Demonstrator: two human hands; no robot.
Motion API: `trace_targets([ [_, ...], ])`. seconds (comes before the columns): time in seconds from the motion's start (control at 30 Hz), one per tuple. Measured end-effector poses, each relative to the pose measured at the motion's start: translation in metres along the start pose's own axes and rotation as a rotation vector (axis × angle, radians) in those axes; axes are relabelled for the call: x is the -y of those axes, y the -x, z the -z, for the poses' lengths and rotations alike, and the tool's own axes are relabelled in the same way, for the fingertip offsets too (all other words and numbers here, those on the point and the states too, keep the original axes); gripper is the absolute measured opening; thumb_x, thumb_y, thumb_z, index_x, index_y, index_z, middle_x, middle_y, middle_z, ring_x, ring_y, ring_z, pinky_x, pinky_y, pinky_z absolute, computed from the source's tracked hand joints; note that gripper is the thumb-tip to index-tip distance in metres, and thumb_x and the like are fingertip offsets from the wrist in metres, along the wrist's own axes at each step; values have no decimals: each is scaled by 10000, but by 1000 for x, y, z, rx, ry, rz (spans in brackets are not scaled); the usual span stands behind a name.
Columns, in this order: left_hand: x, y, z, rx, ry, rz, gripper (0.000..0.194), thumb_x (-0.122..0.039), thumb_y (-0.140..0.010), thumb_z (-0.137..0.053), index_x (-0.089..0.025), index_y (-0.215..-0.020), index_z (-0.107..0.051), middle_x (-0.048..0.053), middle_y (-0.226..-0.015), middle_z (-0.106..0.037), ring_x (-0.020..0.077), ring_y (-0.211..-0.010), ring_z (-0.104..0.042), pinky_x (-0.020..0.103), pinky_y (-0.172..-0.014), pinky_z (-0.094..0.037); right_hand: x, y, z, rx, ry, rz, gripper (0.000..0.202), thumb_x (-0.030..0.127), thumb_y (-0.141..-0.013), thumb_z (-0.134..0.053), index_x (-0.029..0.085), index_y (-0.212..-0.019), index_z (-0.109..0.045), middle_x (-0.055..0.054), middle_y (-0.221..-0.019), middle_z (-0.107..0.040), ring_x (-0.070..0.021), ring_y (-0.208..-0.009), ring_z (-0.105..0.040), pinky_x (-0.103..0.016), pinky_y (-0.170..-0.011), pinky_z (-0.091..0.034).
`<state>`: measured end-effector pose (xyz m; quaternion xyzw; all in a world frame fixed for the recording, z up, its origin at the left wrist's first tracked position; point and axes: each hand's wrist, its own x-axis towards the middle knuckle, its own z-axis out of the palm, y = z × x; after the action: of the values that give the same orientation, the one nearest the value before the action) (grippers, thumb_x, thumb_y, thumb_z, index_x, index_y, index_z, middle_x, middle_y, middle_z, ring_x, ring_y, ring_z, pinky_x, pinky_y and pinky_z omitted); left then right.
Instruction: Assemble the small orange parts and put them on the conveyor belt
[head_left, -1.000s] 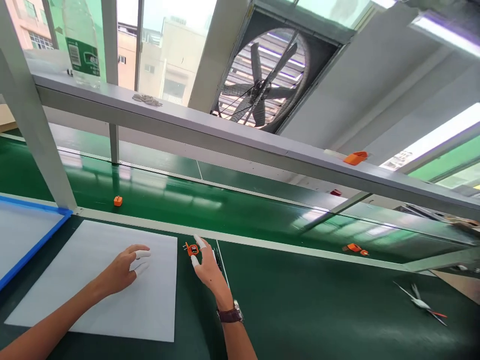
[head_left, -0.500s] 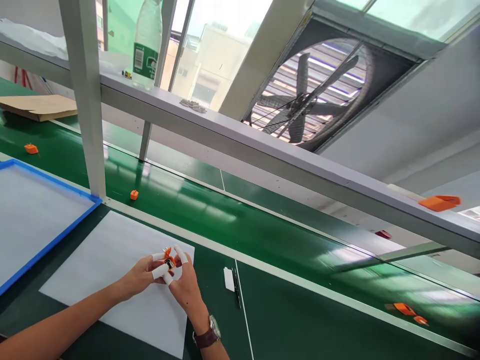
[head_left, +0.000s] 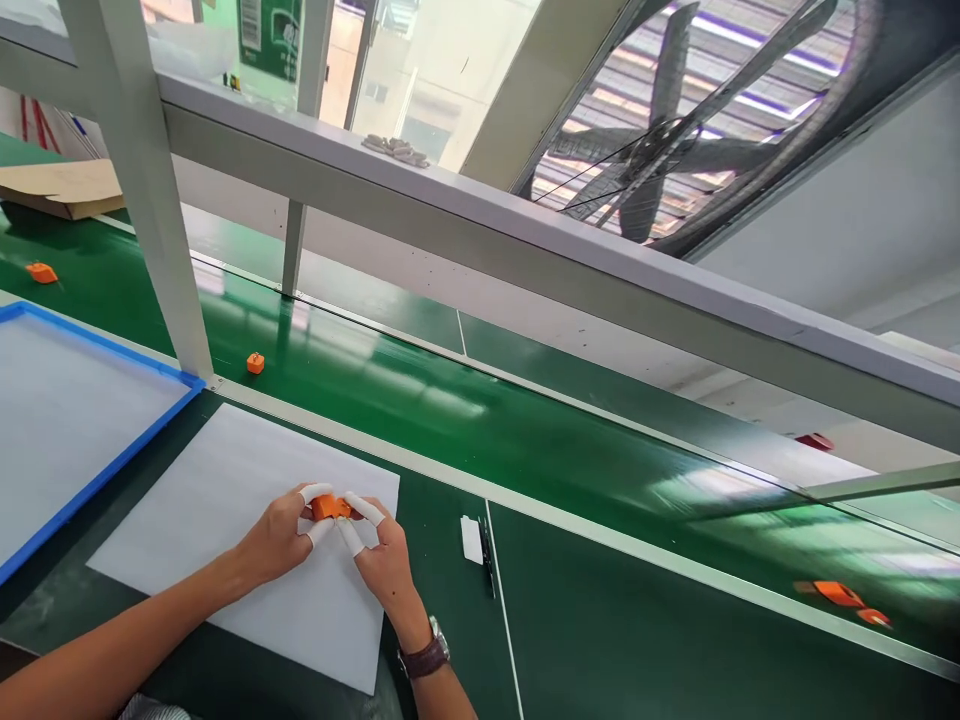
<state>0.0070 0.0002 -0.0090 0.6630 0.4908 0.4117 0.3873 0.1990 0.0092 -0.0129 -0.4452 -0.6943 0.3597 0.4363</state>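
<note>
Above the white sheet (head_left: 247,520), a small orange plug casing (head_left: 324,507) is pinched in my left hand (head_left: 279,537), thumb below and forefinger on top. My right hand (head_left: 388,563) grips the casing's right end (head_left: 344,508) between thumb and fingers. Something small and dark shows at that end. Whether the two orange portions are joined or separate pieces, I cannot tell. White finger covers sit on the thumbs and forefingers of both hands, and a watch (head_left: 426,655) is on my right wrist.
A blue-edged white panel (head_left: 97,480) lies at left. Orange pieces (head_left: 256,363) rest on the green belt (head_left: 420,425), others (head_left: 838,594) at far right. A white card-like piece (head_left: 472,540) lies beside a thin dark strip (head_left: 488,558). A grey post (head_left: 142,190) and shelf beam (head_left: 525,235) stand behind.
The orange pieces, apart with dark inner parts and metal prongs showing before, are now close together and level between my hands. My view has tilted down, and the water bottle is mostly cut off.
</note>
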Motion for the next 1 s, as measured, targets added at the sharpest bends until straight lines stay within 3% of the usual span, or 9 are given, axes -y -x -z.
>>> trace_targets([
  [0.2, -6, -4, 2, 62, 130, 186, 292, -340, -888, -582, -252, -1162, -630, 35, -1012, -718, 227, -955, -686, 394, -902, -576, -3, 1, -2, -71, -44, 8, 261, 228, -891, -641, 297, -1137, -698, -43, -1120, -692, -216, -992, -663, -391, -896, -554],
  [0.4, -1, -6, -4, 78, 332, 303, 231, -380, -887, -604, -200, -1023, -652, 40, -883, -725, 201, -775, -694, 343, -724, -590, -3, 6, -8, -58, -19, 101, 296, 182, -901, -637, 306, -1167, -677, -45, -1104, -701, -217, -1016, -673, -388, -887, -570],
  [0.6, -12, -14, 9, 229, 517, 305, 348, -377, -883, -659, -202, -1181, -702, 71, -1160, -746, 271, -1114, -683, 419, -1021, -529, -7, 2, -1, -108, 47, 112, 260, 188, -919, -621, 275, -1156, -684, -58, -1127, -695, -219, -1045, -670, -395, -913, -569],
  [0.8, -5, -15, 8, 169, 551, 380, 427, -406, -792, -762, -212, -1172, -742, 48, -1129, -774, 317, -1128, -685, 454, -1025, -529, -9, 3, -1, -41, 0, 176, 319, 182, -930, -625, 313, -1219, -657, -47, -1148, -678, -207, -1064, -659, -387, -915, -574],
  [1.0, -1, -13, 7, 238, 530, 335, 419, -399, -845, -711, -224, -1226, -721, 50, -1177, -758, 305, -1113, -693, 445, -1005, -544, -5, 2, -4, 32, -129, 78, 253, 232, -932, -628, 317, -1163, -687, -43, -1157, -665, -206, -1081, -655, -395, -968, -558],
])
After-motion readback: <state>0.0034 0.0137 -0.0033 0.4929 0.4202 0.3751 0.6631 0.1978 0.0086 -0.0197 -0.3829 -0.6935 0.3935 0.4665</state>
